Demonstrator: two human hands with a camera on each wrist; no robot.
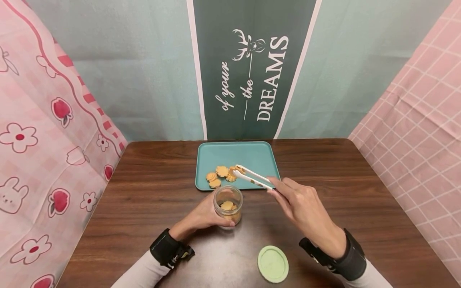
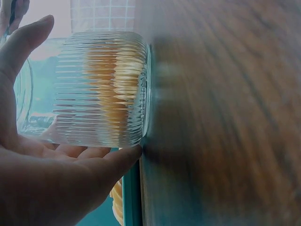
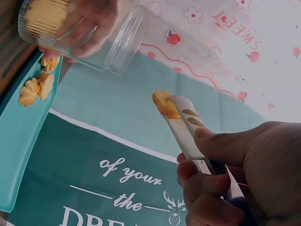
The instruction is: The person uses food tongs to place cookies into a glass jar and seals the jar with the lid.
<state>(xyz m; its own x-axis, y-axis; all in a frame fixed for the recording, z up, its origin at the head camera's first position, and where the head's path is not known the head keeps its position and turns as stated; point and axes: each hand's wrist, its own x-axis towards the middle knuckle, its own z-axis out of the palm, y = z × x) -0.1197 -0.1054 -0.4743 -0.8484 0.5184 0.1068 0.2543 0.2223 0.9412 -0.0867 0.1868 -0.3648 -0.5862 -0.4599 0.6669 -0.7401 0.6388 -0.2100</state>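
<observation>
My left hand (image 1: 205, 211) grips a clear ribbed glass jar (image 2: 99, 89) around its side, and the jar stands upright on the table. Several cookies (image 1: 227, 206) lie in its lower part. White tongs (image 1: 253, 178) are in my right hand (image 1: 302, 202), thumb and fingers closed around the handles. A golden flower-shaped cookie (image 3: 165, 103) is pinched between the tong tips, raised in the air in the right wrist view. More cookies (image 1: 215, 183) lie near the front left edge of a teal tray (image 1: 237, 152) behind the jar.
A round light green lid (image 1: 273, 264) lies on the brown wooden table (image 1: 158, 168) near the front, between my forearms. Fabric hangs on three sides: a green curtain (image 1: 155, 72) behind, patterned pink cloth (image 1: 43, 140) at left and checked pink cloth (image 1: 421, 100) at right.
</observation>
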